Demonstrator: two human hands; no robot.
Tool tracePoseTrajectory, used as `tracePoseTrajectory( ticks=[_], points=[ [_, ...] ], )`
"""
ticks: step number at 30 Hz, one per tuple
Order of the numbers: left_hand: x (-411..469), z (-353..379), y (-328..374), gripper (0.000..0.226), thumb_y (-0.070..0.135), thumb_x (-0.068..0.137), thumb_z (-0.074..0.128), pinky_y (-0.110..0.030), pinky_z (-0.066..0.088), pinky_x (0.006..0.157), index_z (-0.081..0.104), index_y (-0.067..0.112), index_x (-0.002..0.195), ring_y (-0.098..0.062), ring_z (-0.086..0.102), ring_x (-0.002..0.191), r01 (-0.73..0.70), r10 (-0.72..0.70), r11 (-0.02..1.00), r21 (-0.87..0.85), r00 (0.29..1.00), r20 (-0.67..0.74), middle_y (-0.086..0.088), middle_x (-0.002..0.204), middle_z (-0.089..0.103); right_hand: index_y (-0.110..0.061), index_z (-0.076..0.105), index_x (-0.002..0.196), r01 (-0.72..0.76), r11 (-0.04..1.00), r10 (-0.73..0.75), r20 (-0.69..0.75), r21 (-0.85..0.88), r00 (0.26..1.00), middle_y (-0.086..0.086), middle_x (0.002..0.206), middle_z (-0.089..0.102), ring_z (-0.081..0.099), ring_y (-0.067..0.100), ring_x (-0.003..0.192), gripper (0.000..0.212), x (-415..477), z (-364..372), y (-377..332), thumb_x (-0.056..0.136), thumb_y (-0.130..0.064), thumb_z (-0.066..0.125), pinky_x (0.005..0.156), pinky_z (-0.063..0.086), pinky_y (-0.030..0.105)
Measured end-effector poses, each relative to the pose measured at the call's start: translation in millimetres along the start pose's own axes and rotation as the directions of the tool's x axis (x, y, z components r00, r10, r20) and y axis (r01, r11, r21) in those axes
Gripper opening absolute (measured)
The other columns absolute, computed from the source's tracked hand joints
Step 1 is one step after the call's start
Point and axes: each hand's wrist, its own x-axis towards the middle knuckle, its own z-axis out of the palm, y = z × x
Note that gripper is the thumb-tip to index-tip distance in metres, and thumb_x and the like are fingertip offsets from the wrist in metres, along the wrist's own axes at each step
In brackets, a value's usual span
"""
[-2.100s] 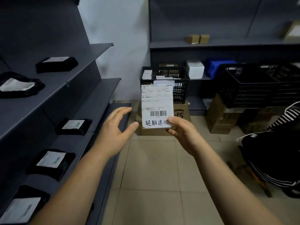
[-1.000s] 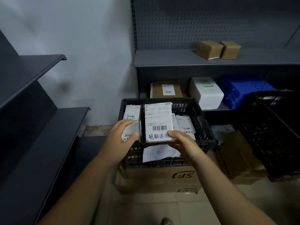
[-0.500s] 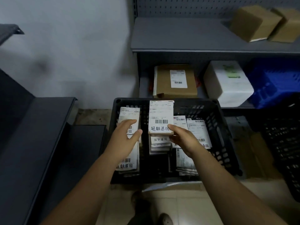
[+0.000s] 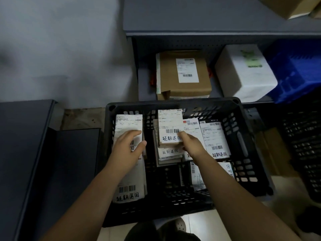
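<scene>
A: Item in hand?

B: One flat brown parcel (image 4: 170, 129), faced with a white barcoded shipping label and hand-marked in black. It is pinched at its lower right corner by the right grip (image 4: 191, 145). It is held over the middle stack (image 4: 169, 154) of like parcels inside the black perforated plastic crate (image 4: 173, 103). Whether it already touches that stack cannot be told.

A: Second grip?

B: The left grip (image 4: 127, 147) is laid open on the left-hand stack (image 4: 128, 121) of labelled parcels, fingers flat, thumb spread. Nothing is clasped.

A: Handling advised for the placing?

B: The parcel is best lowered flat, label up, with its edges squared to the stack beneath, which looks stepped and uneven. The pinch should be let go only once the far edge is borne. The fingers should then be drawn out sideways, so that the white-labelled parcel (image 4: 214, 136) just beside on the right is not dragged along. The left-hand stack may be steadied meanwhile.

A: Other stock noted?

B: On the grey metal shelf (image 4: 145, 84) behind the crate are listed one brown cardboard box (image 4: 184, 72) with a label, one white box (image 4: 243, 72) and one blue plastic crate (image 4: 298, 70).
</scene>
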Motion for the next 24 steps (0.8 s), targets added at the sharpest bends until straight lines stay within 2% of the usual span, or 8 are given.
tracePoseTrajectory(
  ticks=[2, 5, 10, 13, 16, 18, 21, 24],
  points=[
    [-4.4, 1.6, 2.1, 0.038, 0.030, 0.093, 0.061, -0.012, 0.029, 0.095, 0.056, 0.024, 0.130, 0.004, 0.039, 0.119, -0.005, 0.005, 1.000, 0.013, 1.000, -0.012, 0.018, 0.127, 0.047, -0.026, 0.068, 0.099, 0.042, 0.999, -0.042, 0.001, -0.031, 0.999, 0.000, 0.108, 0.069, 0.061, 0.023, 0.105, 0.034, -4.3, -1.1, -2.9, 0.089, -0.053, 0.050, 0.100, 0.048, 0.043],
    [-15.2, 0.7, 9.8, 0.040, 0.032, 0.092, 0.061, -0.016, 0.033, 0.098, 0.055, 0.024, 0.131, 0.001, 0.041, 0.119, -0.015, 0.015, 1.000, 0.008, 0.999, -0.033, 0.017, 0.130, 0.047, -0.022, 0.061, 0.128, 0.101, 0.994, -0.102, -0.012, -0.049, 0.995, 0.000, 0.126, 0.063, 0.059, 0.020, 0.112, 0.069, -17.2, -11.0, -8.9, 0.072, -0.063, 0.055, 0.104, 0.046, 0.044],
    [-56.5, -13.7, 38.4, 0.039, 0.034, 0.092, 0.061, -0.030, 0.037, 0.105, 0.055, 0.027, 0.130, -0.004, 0.044, 0.121, -0.064, 0.065, 0.998, 0.008, 0.985, -0.160, 0.012, 0.136, 0.048, -0.022, 0.058, 0.127, 0.396, 0.892, -0.399, 0.032, -0.219, 0.916, -0.007, 0.115, 0.061, 0.059, 0.004, 0.092, 0.041, -69.6, -41.6, -35.3, 0.091, -0.041, 0.063, 0.082, 0.045, 0.027],
    [-105.3, -27.9, 54.8, 0.036, 0.036, 0.091, 0.063, -0.036, 0.041, 0.106, 0.056, 0.031, 0.126, -0.007, 0.047, 0.123, -0.092, 0.090, 0.996, 0.007, 0.953, -0.288, 0.014, 0.132, 0.050, -0.022, 0.061, 0.126, 0.629, 0.712, -0.613, 0.161, -0.311, 0.774, -0.007, 0.115, 0.060, 0.059, 0.009, 0.104, 0.042, -115.1, -48.4, -47.7, 0.089, -0.039, 0.067, 0.086, 0.047, 0.025],
    [-184.2, -35.0, 63.9, 0.040, 0.038, 0.090, 0.063, -0.027, 0.038, 0.103, 0.056, 0.024, 0.128, -0.003, 0.045, 0.119, -0.081, 0.114, 0.992, 0.096, 0.901, -0.418, 0.013, 0.130, 0.050, -0.023, 0.060, 0.129, 0.796, 0.504, -0.691, 0.397, -0.335, 0.604, -0.007, 0.117, 0.058, 0.057, 0.009, 0.104, 0.043, -168.7, -41.9, -40.7, 0.089, -0.038, 0.067, 0.091, 0.047, 0.025],
    [-252.0, -32.9, 63.2, 0.047, 0.041, 0.090, 0.062, -0.028, 0.034, 0.106, 0.053, 0.024, 0.132, -0.006, 0.040, 0.126, 0.006, 0.060, 0.992, 0.128, 0.861, -0.506, 0.009, 0.136, 0.048, -0.024, 0.059, 0.130, 0.873, 0.362, -0.691, 0.534, -0.327, 0.487, -0.008, 0.117, 0.056, 0.055, 0.006, 0.104, 0.044, -208.2, -29.9, -25.4, 0.090, -0.041, 0.066, 0.093, 0.046, 0.025],
    [-368.7, -27.7, 58.2, 0.047, 0.042, 0.091, 0.061, -0.028, 0.033, 0.108, 0.053, 0.024, 0.134, -0.008, 0.041, 0.128, 0.167, -0.058, 0.980, 0.111, 0.766, -0.640, 0.011, 0.137, 0.048, -0.026, 0.058, 0.131, 0.939, 0.257, -0.635, 0.692, -0.228, 0.342, -0.012, 0.118, 0.056, 0.056, 0.004, 0.105, 0.047, -274.7, 3.0, 5.2, 0.089, -0.045, 0.065, 0.093, 0.047, 0.025],
    [-492.1, -26.5, 55.5, 0.051, 0.052, 0.088, 0.056, -0.025, 0.035, 0.107, 0.057, 0.022, 0.129, -0.006, 0.045, 0.123, 0.317, -0.137, 0.945, 0.084, 0.613, -0.778, 0.016, 0.127, 0.049, -0.022, 0.058, 0.131, 0.984, 0.160, -0.542, 0.827, -0.076, 0.152, -0.010, 0.119, 0.056, 0.055, 0.005, 0.110, 0.048, -355.9, 52.7, 34.1, 0.089, -0.042, 0.067, 0.095, 0.043, 0.022]
  ],
)
